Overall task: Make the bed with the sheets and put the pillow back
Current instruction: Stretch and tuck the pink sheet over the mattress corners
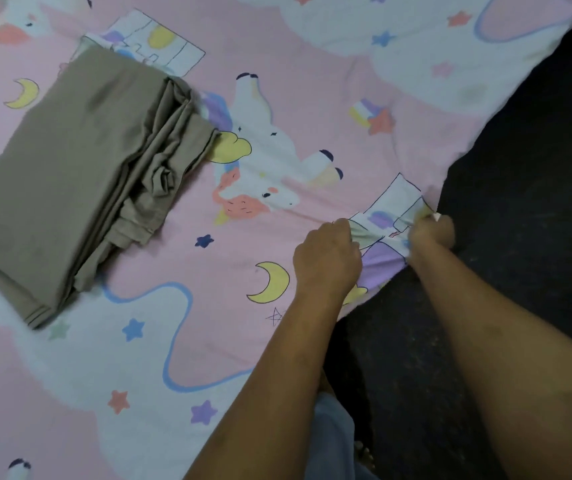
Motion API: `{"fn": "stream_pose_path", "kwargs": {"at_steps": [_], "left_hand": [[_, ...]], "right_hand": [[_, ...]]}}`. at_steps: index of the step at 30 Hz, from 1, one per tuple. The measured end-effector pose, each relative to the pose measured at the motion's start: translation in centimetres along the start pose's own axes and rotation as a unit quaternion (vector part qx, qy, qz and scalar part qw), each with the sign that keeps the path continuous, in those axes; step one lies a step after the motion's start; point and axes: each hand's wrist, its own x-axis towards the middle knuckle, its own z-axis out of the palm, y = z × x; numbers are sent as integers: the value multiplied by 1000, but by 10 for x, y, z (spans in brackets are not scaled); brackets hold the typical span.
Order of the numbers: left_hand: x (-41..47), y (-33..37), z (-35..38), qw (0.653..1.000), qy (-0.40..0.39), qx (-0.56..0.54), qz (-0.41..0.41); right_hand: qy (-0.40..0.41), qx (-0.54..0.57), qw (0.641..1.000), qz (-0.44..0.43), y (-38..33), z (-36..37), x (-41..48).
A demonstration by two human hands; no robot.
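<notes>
Bedding note: the pink printed sheet (277, 81) lies spread flat, running far and left across the view. You are working at its right edge, on the near side. Your left hand (326, 258) has its fingers (343, 232) curled into a bunched fold of the cloth. Your right hand (431, 237) grips the same bunch just beside it, at the very edge, over the dark floor (520, 168). A folded tan sheet (70, 174) rests on the pink one at the left, well apart from both hands.
</notes>
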Motion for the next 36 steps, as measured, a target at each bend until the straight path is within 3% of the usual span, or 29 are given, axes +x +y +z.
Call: {"fn": "stream_pose_path", "kwargs": {"at_steps": [4, 8, 13, 15, 18, 20, 27, 33, 36], "left_hand": [[5, 11, 4, 999, -16, 27, 22], [13, 11, 6, 998, -20, 55, 20], [33, 26, 10, 997, -4, 72, 4], [42, 36, 11, 998, 0, 70, -6], [57, 57, 13, 998, 8, 54, -29], [68, 76, 16, 998, 13, 59, -35], [116, 147, 30, 998, 32, 36, -48], [144, 184, 31, 998, 41, 43, -38], [154, 200, 32, 995, 75, 60, -6]], "right_hand": [[-2, -81, 996, -49, 5, 3, 19], [-25, -89, 995, -23, 7, 12, 25], [-124, -102, 987, -1, -3, 14, 38], [-172, 8, 984, 47, -15, 6, 52], [-233, 253, 931, 121, -51, -8, 78], [-252, 287, 916, 121, -79, -14, 92], [-197, 187, 954, 129, -111, -7, 110], [-42, 136, 989, 41, -131, -24, 147], [-39, 50, 998, 6, -131, -30, 163]]}}
